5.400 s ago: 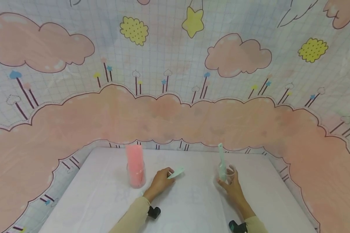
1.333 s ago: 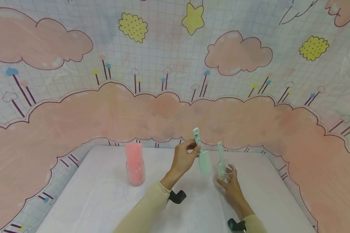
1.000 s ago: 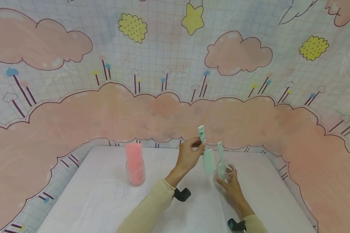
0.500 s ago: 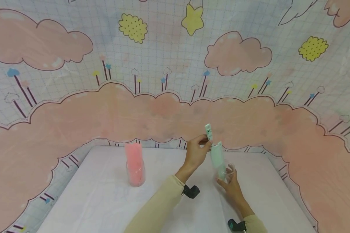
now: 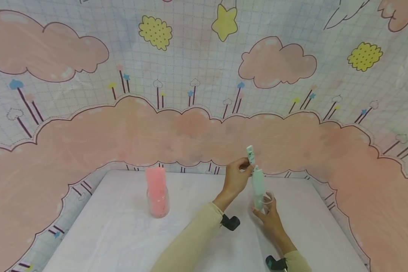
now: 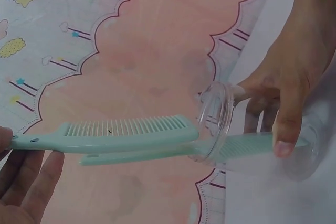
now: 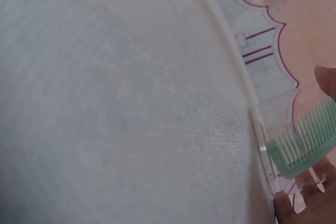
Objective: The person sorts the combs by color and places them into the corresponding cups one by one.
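Observation:
My left hand (image 5: 236,178) pinches a mint-green comb (image 6: 126,135) by its handle, toothed end down. In the left wrist view the tip of that comb is at the mouth of a clear jar (image 6: 228,121); whether it is past the rim I cannot tell. A second mint-green comb (image 6: 136,157) stands in the jar, its teeth inside and its handle sticking out. My right hand (image 5: 273,219) grips the jar low on the table, thumb and fingers around its wall. The right wrist view shows the toothed end of the comb (image 7: 307,142) in the jar.
To the left, another clear jar (image 5: 153,211) stands on the white table (image 5: 112,234) with flat pink things (image 5: 156,179) rising out of it. A patterned cloth (image 5: 190,139) hangs behind the table's far edge.
My left hand has lifted its comb from low over the table, turned it upright and carried it right to the jar. My right hand has stayed around the jar.

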Available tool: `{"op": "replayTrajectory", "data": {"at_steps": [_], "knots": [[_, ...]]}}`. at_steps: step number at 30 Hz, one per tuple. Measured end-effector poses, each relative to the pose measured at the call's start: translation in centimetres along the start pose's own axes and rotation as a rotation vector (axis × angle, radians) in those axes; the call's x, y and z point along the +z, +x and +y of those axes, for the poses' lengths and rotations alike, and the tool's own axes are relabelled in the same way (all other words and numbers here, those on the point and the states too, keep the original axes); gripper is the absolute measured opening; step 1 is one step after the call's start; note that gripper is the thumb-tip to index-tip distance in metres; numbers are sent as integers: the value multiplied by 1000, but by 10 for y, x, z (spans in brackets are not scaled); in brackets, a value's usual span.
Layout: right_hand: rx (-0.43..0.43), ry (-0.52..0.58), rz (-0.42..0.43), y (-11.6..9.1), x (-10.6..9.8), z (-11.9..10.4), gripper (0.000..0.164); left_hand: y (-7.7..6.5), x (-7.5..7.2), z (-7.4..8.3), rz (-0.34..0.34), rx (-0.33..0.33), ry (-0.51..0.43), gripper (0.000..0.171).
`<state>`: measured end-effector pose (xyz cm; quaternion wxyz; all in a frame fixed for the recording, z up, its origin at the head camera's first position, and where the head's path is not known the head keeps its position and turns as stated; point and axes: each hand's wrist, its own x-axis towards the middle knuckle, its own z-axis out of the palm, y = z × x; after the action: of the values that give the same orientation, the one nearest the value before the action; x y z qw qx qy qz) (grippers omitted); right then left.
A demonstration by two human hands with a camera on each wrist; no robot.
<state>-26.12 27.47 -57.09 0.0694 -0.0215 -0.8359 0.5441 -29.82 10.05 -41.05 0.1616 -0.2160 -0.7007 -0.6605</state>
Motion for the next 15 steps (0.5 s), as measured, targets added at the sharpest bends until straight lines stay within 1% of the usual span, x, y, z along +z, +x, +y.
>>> {"op": "replayTrajectory", "data": {"at_steps": [4,10,15], "knots": [[6,-5,5,1,0,1,95,1,7,-3,-13,-20,18,15],[36,-1,-19,2,-1,-1,97,0,13,-12,-33,-59,68,17],[51,-12,-36,1,-2,1,101,-3,16,-17,-50,-84,76,17]]}}
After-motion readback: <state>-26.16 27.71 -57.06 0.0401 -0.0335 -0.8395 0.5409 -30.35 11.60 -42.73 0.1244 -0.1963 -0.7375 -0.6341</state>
